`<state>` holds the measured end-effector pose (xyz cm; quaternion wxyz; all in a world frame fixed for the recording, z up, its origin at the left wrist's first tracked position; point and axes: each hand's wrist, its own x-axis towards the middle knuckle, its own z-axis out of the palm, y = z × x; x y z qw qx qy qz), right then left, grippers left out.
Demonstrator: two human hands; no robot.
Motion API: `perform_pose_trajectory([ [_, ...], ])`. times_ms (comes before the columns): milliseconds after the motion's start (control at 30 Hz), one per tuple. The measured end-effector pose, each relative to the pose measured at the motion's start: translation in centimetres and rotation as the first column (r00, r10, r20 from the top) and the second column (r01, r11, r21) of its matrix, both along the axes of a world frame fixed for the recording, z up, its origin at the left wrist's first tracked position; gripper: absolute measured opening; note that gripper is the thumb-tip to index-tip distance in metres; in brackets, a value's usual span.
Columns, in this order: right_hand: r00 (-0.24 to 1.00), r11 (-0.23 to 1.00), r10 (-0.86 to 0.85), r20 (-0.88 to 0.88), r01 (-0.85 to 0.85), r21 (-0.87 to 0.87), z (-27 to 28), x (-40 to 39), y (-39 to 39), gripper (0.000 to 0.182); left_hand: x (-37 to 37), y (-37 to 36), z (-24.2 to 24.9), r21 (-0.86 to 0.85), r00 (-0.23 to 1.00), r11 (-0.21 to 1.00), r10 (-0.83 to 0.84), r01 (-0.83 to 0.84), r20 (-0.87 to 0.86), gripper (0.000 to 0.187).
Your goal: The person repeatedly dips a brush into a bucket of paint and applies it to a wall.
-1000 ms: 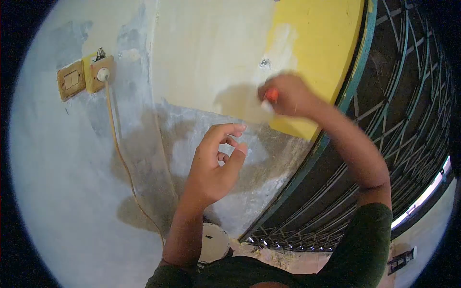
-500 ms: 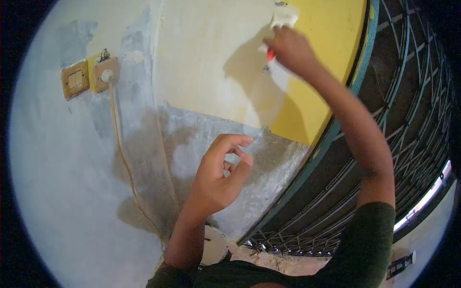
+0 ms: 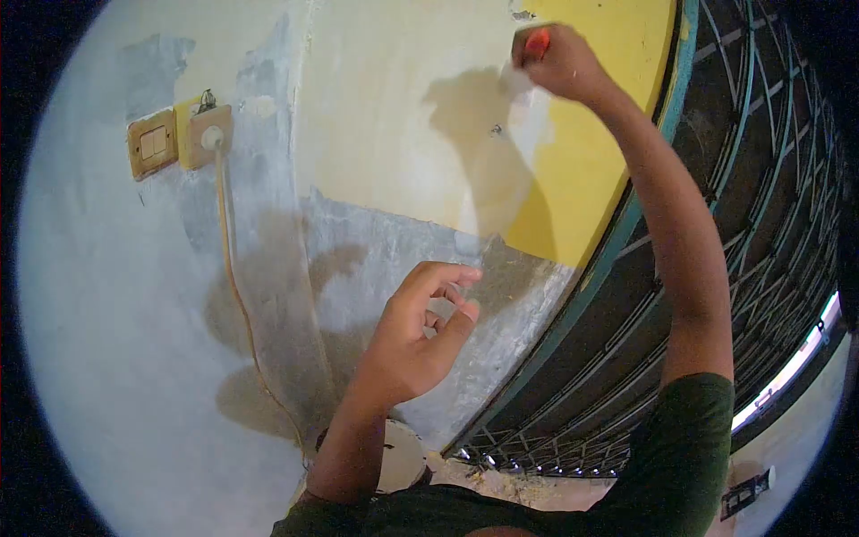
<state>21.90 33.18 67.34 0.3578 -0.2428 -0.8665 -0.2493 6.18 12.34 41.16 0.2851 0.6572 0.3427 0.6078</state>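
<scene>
Patchy wall point(image 3: 394, 134) flanked by lattice gate point(image 3: 771, 206); orange-red tool point(image 3: 537, 43), part-hidden, gripped by right fingers point(image 3: 557, 38); left fingers point(image 3: 447, 271) curled, parted.

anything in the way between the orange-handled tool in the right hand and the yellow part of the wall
Nothing visible does. The right hand, holding the orange-handled tool, is in front of the yellow paint's edge; the left hand is lower, clear of that path, and the green frame lies beyond the yellow.
</scene>
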Motion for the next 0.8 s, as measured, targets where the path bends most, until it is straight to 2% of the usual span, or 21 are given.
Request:
perform_pose_trajectory([
  [67, 0.993, 0.973, -0.07, -0.091, 0.089, 0.215, 1.9, -0.3, -0.8, 0.008, 0.1, -0.1, -0.1, -0.008, 1.0, 1.0, 0.012, -0.012, -0.009, 0.028],
  [100, 0.972, 0.968, -0.208, -0.107, 0.22, 0.118, 2.2, -1.6, -5.6, 0.012, 0.0, -0.2, -0.2, -0.008, 1.0, 1.0, 0.014, -0.014, -0.007, 0.028],
  [133, 0.973, 0.969, -0.205, -0.106, 0.217, 0.12, 2.3, -1.6, -5.3, 0.012, -0.1, -0.2, -0.4, -0.001, 1.0, 1.0, -0.004, 0.004, 0.009, 0.028],
  [200, 0.972, 0.854, -0.235, -0.004, 0.208, 0.477, 1.9, -1.2, -4.1, 0.011, -0.3, -0.3, -0.3, 0.006, 0.999, 1.0, -0.022, 0.022, 0.028, 0.028],
  [233, 0.978, 0.853, -0.208, 0.029, 0.167, 0.494, 0.7, -1.1, -3.5, 0.012, -0.3, -0.6, -0.3, -0.004, 0.999, 1.0, -0.021, 0.021, 0.035, 0.028],
  [267, 0.942, 0.865, -0.325, 0.089, 0.257, 0.432, -0.6, -1.0, -2.0, 0.014, -0.3, -0.7, -0.2, -0.014, 0.999, 1.0, -0.019, 0.02, 0.039, 0.028],
  [300, 0.939, 0.833, -0.293, 0.181, 0.158, 0.531, -2.9, -0.4, -0.3, 0.015, -0.4, -0.7, -0.2, -0.012, 0.999, 1.0, -0.019, 0.019, 0.037, 0.028],
  [433, 0.922, 0.917, -0.237, 0.305, 0.108, 0.385, -14.4, 0.7, -0.4, 0.021, -0.6, -1.1, -0.8, -0.012, 0.999, 1.0, -0.024, 0.024, 0.037, 0.029],
  [467, 0.927, 0.952, -0.2, 0.318, 0.106, 0.289, -17.0, 1.0, -1.3, 0.021, -0.6, -1.2, -0.9, -0.027, 0.998, 0.999, -0.031, 0.032, 0.051, 0.028],
  [500, 0.907, 0.95, -0.2, 0.371, 0.086, 0.302, -19.6, 1.3, -1.2, 0.018, -0.6, -1.4, -1.2, -0.031, 0.998, 0.999, -0.032, 0.033, 0.051, 0.028],
  [567, 0.859, 0.989, -0.146, 0.49, 0.124, 0.079, -24.3, 1.9, -2.3, 0.022, -0.7, -1.7, -1.7, -0.058, 0.997, 0.998, -0.035, 0.039, 0.064, 0.028],
  [600, 0.86, 0.99, -0.143, 0.489, 0.124, 0.071, -26.1, 2.0, -2.8, 0.022, -0.7, -1.9, -1.9, -0.065, 0.997, 0.997, -0.035, 0.039, 0.062, 0.028],
  [633, 0.833, 0.991, -0.087, 0.547, 0.129, -0.038, -27.6, 2.1, -3.3, 0.023, -0.7, -2.3, -2.0, -0.093, 0.998, 0.995, -0.027, 0.033, 0.056, 0.027],
  [667, 0.802, 0.98, -0.024, 0.597, 0.137, -0.144, -28.2, 2.0, -3.8, 0.024, -0.8, -2.6, -2.0, -0.118, 0.999, 0.993, -0.019, 0.025, 0.051, 0.026],
  [767, 0.831, 0.969, -0.012, 0.556, 0.146, -0.197, -26.7, 1.9, -4.0, 0.023, -0.9, -3.6, -2.0, -0.166, 0.998, 0.986, -0.024, 0.032, 0.05, 0.026],
  [800, 0.913, 0.965, 0.061, 0.404, 0.05, -0.257, -25.5, 2.4, -3.2, 0.018, -0.9, -3.8, -2.0, -0.169, 0.998, 0.985, -0.022, 0.03, 0.051, 0.026],
])
